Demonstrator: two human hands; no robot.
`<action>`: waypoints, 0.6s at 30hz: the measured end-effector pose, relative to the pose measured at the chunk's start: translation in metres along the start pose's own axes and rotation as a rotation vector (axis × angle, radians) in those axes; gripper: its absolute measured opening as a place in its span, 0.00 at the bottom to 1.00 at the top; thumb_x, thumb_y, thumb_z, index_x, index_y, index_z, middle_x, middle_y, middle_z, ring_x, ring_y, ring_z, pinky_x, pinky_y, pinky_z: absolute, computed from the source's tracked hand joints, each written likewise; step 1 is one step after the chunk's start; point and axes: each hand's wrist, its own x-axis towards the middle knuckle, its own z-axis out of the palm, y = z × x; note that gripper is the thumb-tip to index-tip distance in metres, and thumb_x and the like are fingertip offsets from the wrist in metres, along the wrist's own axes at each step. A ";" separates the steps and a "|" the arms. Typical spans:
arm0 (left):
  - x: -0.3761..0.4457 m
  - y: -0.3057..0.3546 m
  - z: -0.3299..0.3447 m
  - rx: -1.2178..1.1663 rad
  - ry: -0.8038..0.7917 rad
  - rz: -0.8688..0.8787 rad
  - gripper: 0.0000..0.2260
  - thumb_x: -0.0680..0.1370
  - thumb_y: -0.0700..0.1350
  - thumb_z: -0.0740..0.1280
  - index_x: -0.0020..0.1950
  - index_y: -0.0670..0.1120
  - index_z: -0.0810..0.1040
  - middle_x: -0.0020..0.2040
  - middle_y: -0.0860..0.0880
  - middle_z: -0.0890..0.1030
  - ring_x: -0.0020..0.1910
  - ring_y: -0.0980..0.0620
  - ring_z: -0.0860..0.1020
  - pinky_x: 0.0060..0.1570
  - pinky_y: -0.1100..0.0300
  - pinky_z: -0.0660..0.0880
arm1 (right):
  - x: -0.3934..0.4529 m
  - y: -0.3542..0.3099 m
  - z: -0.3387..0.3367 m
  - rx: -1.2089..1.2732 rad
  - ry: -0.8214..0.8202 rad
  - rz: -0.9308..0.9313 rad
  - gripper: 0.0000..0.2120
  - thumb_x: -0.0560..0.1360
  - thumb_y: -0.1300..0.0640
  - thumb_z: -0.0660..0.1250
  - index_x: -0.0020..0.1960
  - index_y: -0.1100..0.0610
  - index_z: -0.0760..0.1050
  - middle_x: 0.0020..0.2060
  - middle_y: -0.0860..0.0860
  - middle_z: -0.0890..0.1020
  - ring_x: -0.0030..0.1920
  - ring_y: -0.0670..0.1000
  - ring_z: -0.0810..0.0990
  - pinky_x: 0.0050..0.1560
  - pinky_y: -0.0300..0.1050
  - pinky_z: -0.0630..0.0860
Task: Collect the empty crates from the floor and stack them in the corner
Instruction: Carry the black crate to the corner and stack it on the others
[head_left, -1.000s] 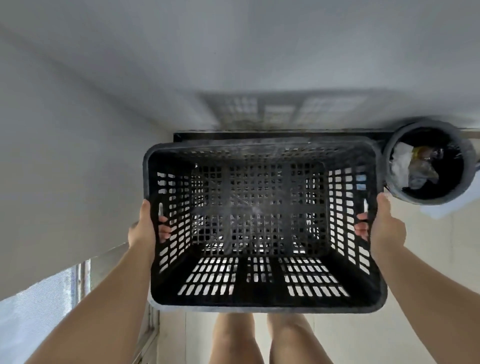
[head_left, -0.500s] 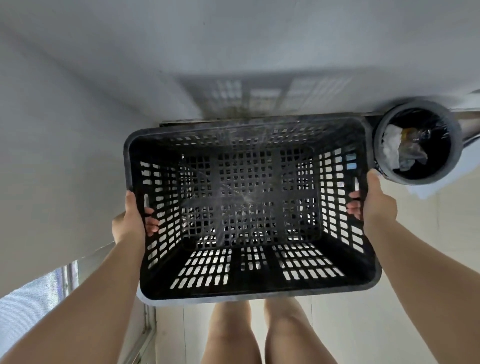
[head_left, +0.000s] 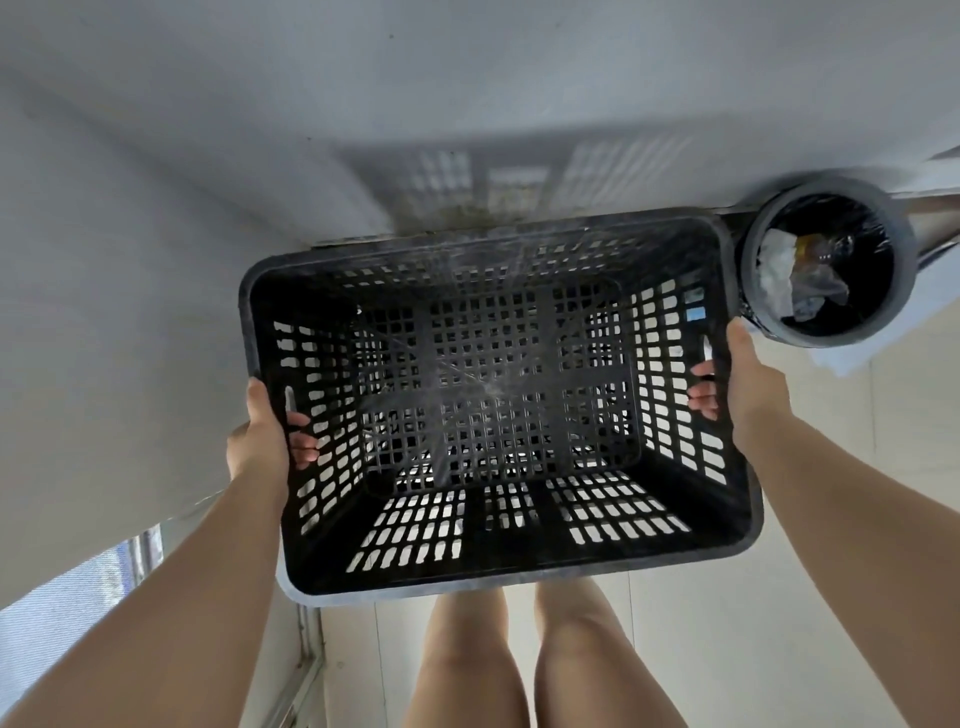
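Both hands, left hand (head_left: 260, 441) and right hand (head_left: 748, 384), clamp the black perforated plastic crate (head_left: 493, 410) mid-frame, apparently being carried; next it likely needs lowering squarely into the corner.

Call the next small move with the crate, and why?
Probably lower it straight down into the corner. Both the left hand and right hand grip the crate by its side handle slots, it looks empty, and it hangs close to the walls. Keep its right end off the bin, which sits right beside it.
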 end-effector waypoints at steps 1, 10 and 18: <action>0.001 0.001 -0.002 0.014 -0.035 -0.017 0.31 0.78 0.67 0.51 0.40 0.41 0.77 0.28 0.44 0.76 0.27 0.48 0.74 0.36 0.55 0.74 | 0.001 -0.001 -0.003 -0.014 -0.045 0.018 0.32 0.75 0.30 0.56 0.42 0.60 0.77 0.27 0.54 0.80 0.30 0.53 0.78 0.37 0.43 0.75; -0.029 0.036 -0.028 0.967 -0.037 0.358 0.22 0.82 0.57 0.54 0.64 0.41 0.73 0.55 0.38 0.78 0.54 0.39 0.76 0.52 0.50 0.72 | -0.052 -0.046 -0.020 -1.003 0.007 -0.303 0.26 0.78 0.37 0.55 0.40 0.60 0.68 0.44 0.55 0.78 0.44 0.57 0.77 0.45 0.49 0.70; -0.142 0.137 -0.050 1.345 -0.028 0.798 0.22 0.81 0.56 0.56 0.72 0.45 0.66 0.66 0.43 0.73 0.64 0.41 0.73 0.58 0.49 0.72 | -0.176 -0.114 -0.018 -1.138 -0.083 -0.689 0.28 0.81 0.43 0.57 0.77 0.55 0.61 0.71 0.54 0.71 0.67 0.56 0.73 0.60 0.50 0.73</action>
